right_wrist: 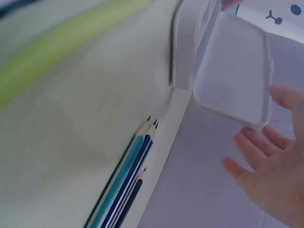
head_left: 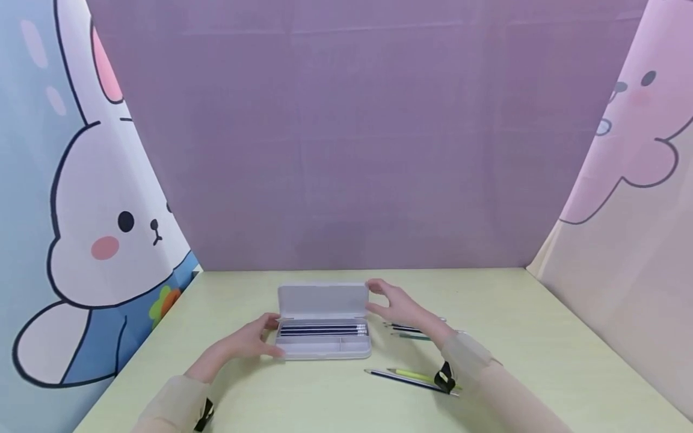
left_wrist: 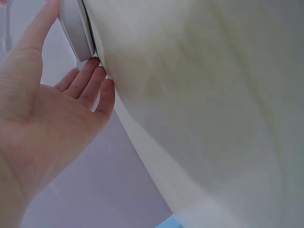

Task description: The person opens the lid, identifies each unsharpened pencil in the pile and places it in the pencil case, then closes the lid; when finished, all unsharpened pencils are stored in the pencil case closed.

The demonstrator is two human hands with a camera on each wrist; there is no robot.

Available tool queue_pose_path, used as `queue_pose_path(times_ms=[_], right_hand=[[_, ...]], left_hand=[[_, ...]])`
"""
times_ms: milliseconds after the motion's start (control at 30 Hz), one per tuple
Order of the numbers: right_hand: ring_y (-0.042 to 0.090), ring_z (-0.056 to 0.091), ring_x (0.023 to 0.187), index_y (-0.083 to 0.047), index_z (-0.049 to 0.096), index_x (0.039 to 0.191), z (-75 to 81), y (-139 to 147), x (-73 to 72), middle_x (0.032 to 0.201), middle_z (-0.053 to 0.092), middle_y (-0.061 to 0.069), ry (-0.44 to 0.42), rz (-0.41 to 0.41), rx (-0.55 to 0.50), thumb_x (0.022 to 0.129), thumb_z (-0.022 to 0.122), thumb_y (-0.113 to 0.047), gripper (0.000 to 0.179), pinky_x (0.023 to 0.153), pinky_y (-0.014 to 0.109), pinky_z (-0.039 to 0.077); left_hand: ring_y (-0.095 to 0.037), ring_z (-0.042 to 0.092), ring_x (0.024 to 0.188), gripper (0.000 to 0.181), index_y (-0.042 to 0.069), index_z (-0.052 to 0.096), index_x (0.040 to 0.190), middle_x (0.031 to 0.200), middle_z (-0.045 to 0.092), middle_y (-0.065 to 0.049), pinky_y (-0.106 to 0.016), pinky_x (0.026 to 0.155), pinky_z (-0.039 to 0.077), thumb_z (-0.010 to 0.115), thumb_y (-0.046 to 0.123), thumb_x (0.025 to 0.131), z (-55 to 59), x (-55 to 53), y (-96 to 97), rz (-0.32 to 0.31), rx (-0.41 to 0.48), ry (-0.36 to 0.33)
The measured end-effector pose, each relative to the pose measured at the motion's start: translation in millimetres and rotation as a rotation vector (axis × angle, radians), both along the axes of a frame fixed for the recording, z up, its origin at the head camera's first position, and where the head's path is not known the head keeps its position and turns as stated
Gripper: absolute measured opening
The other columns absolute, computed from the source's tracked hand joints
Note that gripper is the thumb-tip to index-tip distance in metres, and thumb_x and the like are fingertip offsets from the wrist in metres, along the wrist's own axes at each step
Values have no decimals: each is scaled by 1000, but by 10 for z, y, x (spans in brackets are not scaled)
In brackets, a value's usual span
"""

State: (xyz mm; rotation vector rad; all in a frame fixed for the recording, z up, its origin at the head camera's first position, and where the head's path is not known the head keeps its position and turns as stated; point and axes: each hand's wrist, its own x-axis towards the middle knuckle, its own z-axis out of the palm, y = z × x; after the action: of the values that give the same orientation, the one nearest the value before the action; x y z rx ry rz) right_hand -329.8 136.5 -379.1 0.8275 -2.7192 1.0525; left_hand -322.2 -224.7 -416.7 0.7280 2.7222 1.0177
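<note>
A pale plastic pencil case (head_left: 313, 349) lies open on the table, its lid (head_left: 323, 300) raised at the back. Several dark-striped pencils (head_left: 323, 330) lie in its long rear compartment; the front compartments look bare. At the case's left end, my left hand (head_left: 246, 338) holds it, thumb by the near corner and fingers at the far side. The left wrist view shows those fingertips (left_wrist: 94, 61) against the case's end. My right hand (head_left: 399, 305) grips the lid's right edge, thumb and fingers at its corner, as the right wrist view (right_wrist: 273, 166) also shows.
Right of the case several pencils (head_left: 409, 329) lie loose, partly under the right forearm. Nearer the front are a dark striped pencil (head_left: 406, 380) and a yellow-green pencil (head_left: 414, 374). A purple backdrop (head_left: 352, 150) stands behind the table (head_left: 303, 397).
</note>
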Motion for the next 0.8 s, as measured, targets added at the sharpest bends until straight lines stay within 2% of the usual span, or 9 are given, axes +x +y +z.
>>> queue_pose_path(times_ms=[133,200,367,433,533,633,700,800], right_hand=[[29,51,124,-12,48,120,-12,49,119,128,58,9,-91,67,-39,94,56,-30,32,105,47,40],[27,52,123,-13,51,117,-28,54,168,126,59,6,-122,92,-27,95,54,-35,31,104,48,41],[24,58,113,-6,60,120,-86,34,217,120,63,5,-100,123,11,98,48,-36,39,95,43,49],[24,59,111,-6,62,117,-113,16,222,118,64,6,-93,125,7,98,49,-32,36,93,43,50],[21,58,109,-12,64,108,-162,-15,226,115,64,4,-99,128,23,96,53,-32,26,92,42,49],[17,56,98,-20,60,98,-196,-48,232,109,63,0,-122,121,62,93,57,-36,17,83,33,48],[16,53,89,-22,57,95,-201,-66,237,108,62,-1,-149,104,83,91,59,-39,18,74,29,45],[21,56,98,-17,59,102,-203,-90,238,118,60,4,-169,82,97,88,62,-42,29,78,33,48]], left_hand=[[-41,47,120,99,-14,22,137,126,53,-25,-55,100,40,82,28,70,-11,-15,9,20,-2,-12],[-40,47,120,101,-13,20,139,126,53,-24,-55,100,40,82,28,71,-14,-21,8,17,-2,-12],[-42,46,120,97,-7,24,142,130,50,-27,-58,100,38,80,29,72,-12,-32,-16,-31,3,3],[-43,46,121,96,-5,25,143,132,48,-27,-59,101,37,80,30,73,-12,-40,-30,-52,0,12],[-44,45,121,94,-5,27,143,132,47,-27,-61,103,33,80,31,73,-25,-46,-35,-65,-2,18],[-43,46,121,93,-5,29,141,131,49,-26,-61,103,33,80,31,73,-33,-50,-29,-65,-11,21],[-42,44,123,92,-6,29,141,132,47,-25,-60,104,31,80,32,73,-24,-41,-17,-61,-7,7],[-41,41,126,91,-7,29,141,135,45,-25,-59,106,30,77,35,76,-14,-29,-6,-41,-13,-11]])
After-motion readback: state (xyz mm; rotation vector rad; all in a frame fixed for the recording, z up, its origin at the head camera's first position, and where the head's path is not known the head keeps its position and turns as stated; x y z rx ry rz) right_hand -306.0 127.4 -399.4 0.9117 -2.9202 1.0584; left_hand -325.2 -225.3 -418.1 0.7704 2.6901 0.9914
